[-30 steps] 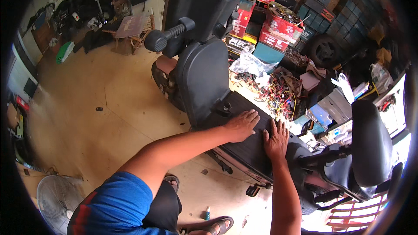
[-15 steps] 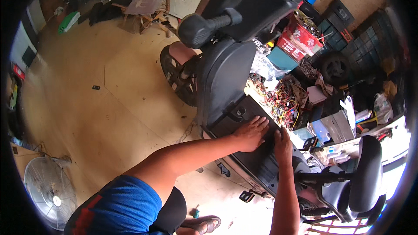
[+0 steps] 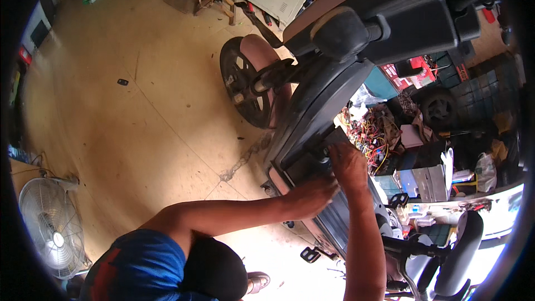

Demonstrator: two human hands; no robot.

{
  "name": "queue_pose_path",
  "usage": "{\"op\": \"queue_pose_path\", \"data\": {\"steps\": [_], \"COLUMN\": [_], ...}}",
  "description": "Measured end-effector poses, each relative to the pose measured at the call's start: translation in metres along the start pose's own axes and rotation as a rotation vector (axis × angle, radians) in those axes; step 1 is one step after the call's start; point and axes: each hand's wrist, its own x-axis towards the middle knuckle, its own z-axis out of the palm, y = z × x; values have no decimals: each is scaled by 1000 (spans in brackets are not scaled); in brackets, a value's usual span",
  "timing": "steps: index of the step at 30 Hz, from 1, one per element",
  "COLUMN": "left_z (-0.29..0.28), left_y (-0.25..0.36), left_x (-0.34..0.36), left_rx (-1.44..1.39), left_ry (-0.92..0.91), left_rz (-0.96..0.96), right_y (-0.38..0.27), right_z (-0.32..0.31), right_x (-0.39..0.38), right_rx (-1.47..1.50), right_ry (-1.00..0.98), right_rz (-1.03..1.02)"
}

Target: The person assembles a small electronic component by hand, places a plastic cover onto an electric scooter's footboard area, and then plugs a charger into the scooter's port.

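Scooter footboard (image 3: 332, 220) beneath both hands (image 3: 350, 167), right bent farther forward, left just behind; any grip unclear

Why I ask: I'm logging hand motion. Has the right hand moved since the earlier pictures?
Yes: the right hand has moved forward, closer to the scooter's front panel.

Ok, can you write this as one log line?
left hand: over black scooter footboard | right hand: farther forward, near black front panel | grip: unclear | around: front wheel, standing fan
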Motion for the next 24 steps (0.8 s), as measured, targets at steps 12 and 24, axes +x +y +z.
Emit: {"op": "queue_pose_path", "data": {"steps": [12, 24], "left_z": [-66, -47], "left_y": [0, -11], "left_x": [-14, -21], "left_rx": [79, 408], "left_ry": [246, -190], "left_rz": [-467, -77], "right_y": [-7, 3], "right_z": [-15, 6], "right_x": [16, 18], "right_rx": [-170, -319], "right_ry": [-209, -290], "right_rz": [-91, -113]}}
